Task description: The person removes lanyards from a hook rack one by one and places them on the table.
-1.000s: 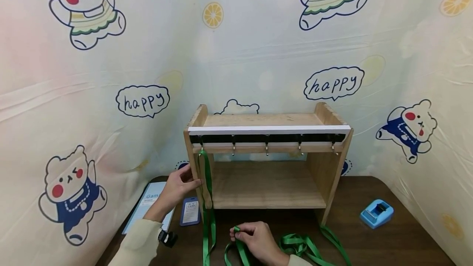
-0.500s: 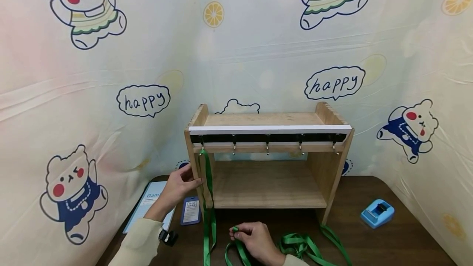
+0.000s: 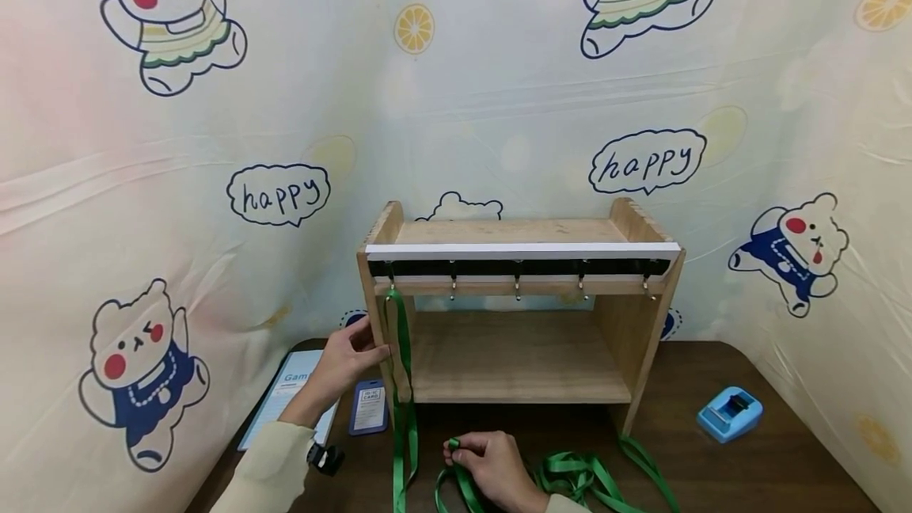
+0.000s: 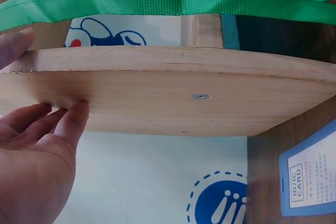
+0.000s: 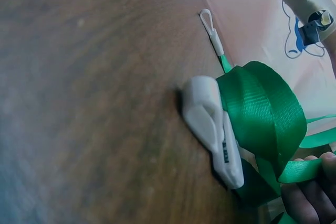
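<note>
Near a card (image 4: 315, 179) in its holder (image 4: 285, 192), hands (image 3: 342, 362) (image 3: 499, 467) grip a wooden shelf (image 3: 520, 362) (left) and green strap (image 5: 262, 111) (right).

Two hands (image 3: 496, 469), one shelf (image 3: 520, 359), five hooks (image 3: 517, 286), one tape dispenser (image 3: 730, 416), one card (image 3: 370, 408), one paper (image 3: 295, 386) and two "happy" bubbles (image 3: 279, 195) show. One strap (image 3: 404, 335) hangs; how many lie on the surface (image 3: 748, 473) is unclear.

Backdrop (image 3: 499, 85) reads "happy" (twice), badge (image 4: 315, 177) "ID/IC CARD", sheet (image 3: 280, 394) "Gam".

Strap (image 3: 404, 339) blocks L; prob. room under shelf (image 3: 520, 355).
</note>
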Tool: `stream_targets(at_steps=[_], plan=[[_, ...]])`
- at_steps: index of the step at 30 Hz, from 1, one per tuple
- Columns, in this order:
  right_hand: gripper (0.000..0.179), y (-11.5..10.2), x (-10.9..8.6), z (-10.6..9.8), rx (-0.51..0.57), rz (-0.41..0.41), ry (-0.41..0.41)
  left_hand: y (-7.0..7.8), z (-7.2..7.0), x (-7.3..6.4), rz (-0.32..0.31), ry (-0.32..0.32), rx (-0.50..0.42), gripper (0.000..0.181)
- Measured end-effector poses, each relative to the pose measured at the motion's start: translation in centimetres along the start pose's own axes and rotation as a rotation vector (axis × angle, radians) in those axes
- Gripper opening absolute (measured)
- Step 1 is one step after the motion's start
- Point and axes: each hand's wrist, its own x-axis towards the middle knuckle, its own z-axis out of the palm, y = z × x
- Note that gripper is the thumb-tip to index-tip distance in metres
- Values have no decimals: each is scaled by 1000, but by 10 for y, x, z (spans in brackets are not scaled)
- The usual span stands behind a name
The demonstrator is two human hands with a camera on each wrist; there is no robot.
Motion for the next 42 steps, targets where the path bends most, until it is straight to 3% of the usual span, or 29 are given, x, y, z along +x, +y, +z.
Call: stream_targets(at_steps=[11, 18, 31, 42], plan=[[18, 1, 0, -1, -5, 22, 10, -1, 0, 0, -3, 1, -3, 68], [20, 1, 0, -2, -68, -6, 15, -1, 0, -1, 1, 2, 1, 68], [22, -1, -1, -2, 15, -27, 11, -1, 1, -1, 1, 0, -7, 67], [21, -15, -2, -6, -2, -127, 54, 0, 1, 0, -24, 9, 2, 69]])
